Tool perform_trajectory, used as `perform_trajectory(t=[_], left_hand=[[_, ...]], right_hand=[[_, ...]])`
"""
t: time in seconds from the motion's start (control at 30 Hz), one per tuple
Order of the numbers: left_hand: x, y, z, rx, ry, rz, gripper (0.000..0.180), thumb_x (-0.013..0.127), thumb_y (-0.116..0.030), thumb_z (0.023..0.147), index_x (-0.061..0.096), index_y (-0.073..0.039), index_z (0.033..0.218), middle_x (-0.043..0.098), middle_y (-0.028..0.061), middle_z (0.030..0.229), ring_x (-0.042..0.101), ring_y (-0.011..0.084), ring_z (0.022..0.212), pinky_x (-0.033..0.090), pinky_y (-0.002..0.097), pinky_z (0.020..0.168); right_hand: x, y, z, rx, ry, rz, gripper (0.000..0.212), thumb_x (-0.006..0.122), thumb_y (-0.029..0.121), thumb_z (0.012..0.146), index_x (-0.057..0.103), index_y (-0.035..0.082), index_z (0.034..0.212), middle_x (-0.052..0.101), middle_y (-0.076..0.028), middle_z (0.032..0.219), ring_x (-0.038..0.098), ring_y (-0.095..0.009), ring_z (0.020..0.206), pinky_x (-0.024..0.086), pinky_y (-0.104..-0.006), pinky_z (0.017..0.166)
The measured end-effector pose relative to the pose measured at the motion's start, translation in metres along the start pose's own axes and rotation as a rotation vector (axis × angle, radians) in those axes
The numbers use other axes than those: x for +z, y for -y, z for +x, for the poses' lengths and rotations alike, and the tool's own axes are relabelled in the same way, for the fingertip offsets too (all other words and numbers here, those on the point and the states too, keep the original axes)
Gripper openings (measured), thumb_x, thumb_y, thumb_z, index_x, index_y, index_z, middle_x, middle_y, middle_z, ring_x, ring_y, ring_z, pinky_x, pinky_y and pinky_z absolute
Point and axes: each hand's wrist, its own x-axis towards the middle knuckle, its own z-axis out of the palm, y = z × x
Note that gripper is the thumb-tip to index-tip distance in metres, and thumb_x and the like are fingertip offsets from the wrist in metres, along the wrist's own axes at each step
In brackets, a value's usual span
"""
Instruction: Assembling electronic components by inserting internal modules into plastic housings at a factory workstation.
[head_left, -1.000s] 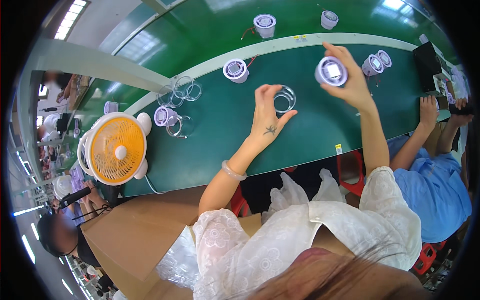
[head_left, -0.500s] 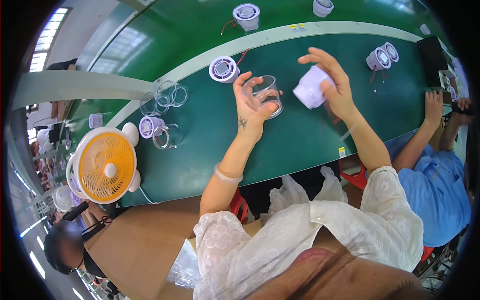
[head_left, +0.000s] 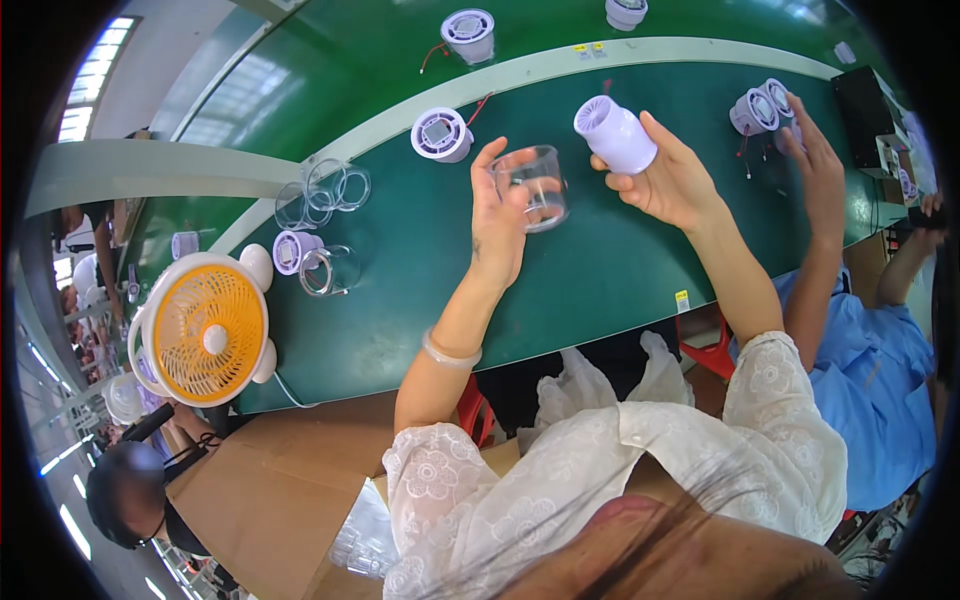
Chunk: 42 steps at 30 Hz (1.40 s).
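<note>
My left hand point(head_left: 499, 215) is wrapped round a clear plastic cup-like cylinder point(head_left: 543, 186), held tilted above the green table. To its right, my right hand point(head_left: 672, 178) grips a pale purple plastic housing point(head_left: 618, 136), its ribbed narrower end pointing up and left. The two parts are apart from each other. Beyond my left hand, a purple round unit point(head_left: 441, 135) with a square centre piece and red wires sits on the table.
An orange-and-white fan point(head_left: 205, 330) stands at the table's left end. Near it lie clear rings point(head_left: 322, 193), another purple unit point(head_left: 295, 252) and a clear cylinder point(head_left: 330, 270). At the right, a co-worker's hand point(head_left: 815, 160) reaches toward purple units point(head_left: 752, 112) beside a black box point(head_left: 866, 118).
My right hand has turned the purple housing so its ribbed end points up and left. My left hand has tilted slightly with the clear cylinder. The co-worker's hand has reached toward the purple units.
</note>
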Motion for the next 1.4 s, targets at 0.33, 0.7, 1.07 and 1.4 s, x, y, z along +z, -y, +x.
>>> perform_trajectory(t=[0.33, 0.7, 1.07, 1.4], left_hand=[[-0.004, 0.007, 0.001, 0.607, 0.084, 0.94, 0.074, 0.076, -0.008, 0.059, 0.02, -0.007, 0.106, 0.039, 0.0186, 0.118, 0.048, 0.0263, 0.104, 0.043, 0.0359, 0.082], [0.006, -0.004, 0.0, 0.864, -0.037, 1.704, 0.037, 0.064, -0.003, 0.064, 0.058, -0.006, 0.1, 0.038, 0.0165, 0.121, 0.039, 0.0359, 0.105, 0.036, 0.0401, 0.086], [0.006, 0.0, 0.0, 0.755, 0.25, 1.666, 0.025, 0.061, -0.006, 0.066, 0.058, -0.005, 0.091, 0.04, 0.0149, 0.115, 0.036, 0.0399, 0.103, 0.037, 0.0438, 0.084], [0.004, 0.0, 0.001, 0.621, 0.199, 1.401, 0.013, 0.06, -0.011, 0.072, 0.057, -0.001, 0.08, 0.047, 0.0133, 0.112, 0.046, 0.0326, 0.096, 0.042, 0.0371, 0.076]], right_hand=[[0.023, -0.01, 0.004, -0.149, -0.321, -0.078, 0.037, 0.036, 0.033, 0.088, 0.041, 0.003, 0.109, 0.053, -0.012, 0.09, 0.052, -0.018, 0.068, 0.045, -0.026, 0.061], [0.017, -0.007, 0.0, -1.028, -0.18, -2.06, 0.03, 0.059, 0.004, 0.05, 0.055, 0.008, 0.079, 0.054, -0.001, 0.084, 0.045, -0.021, 0.066, 0.042, -0.0288, 0.056], [0.019, -0.01, 0.002, -0.979, 0.18, -1.974, 0.031, 0.06, 0.005, 0.05, 0.054, 0.01, 0.079, 0.053, -0.001, 0.085, 0.044, -0.021, 0.067, 0.041, -0.0296, 0.058], [0.015, -0.008, 0.004, -1.043, 0.066, -1.795, 0.043, 0.06, 0.001, 0.048, 0.052, 0.008, 0.09, 0.052, -0.006, 0.093, 0.046, -0.025, 0.079, 0.043, -0.0315, 0.067]])
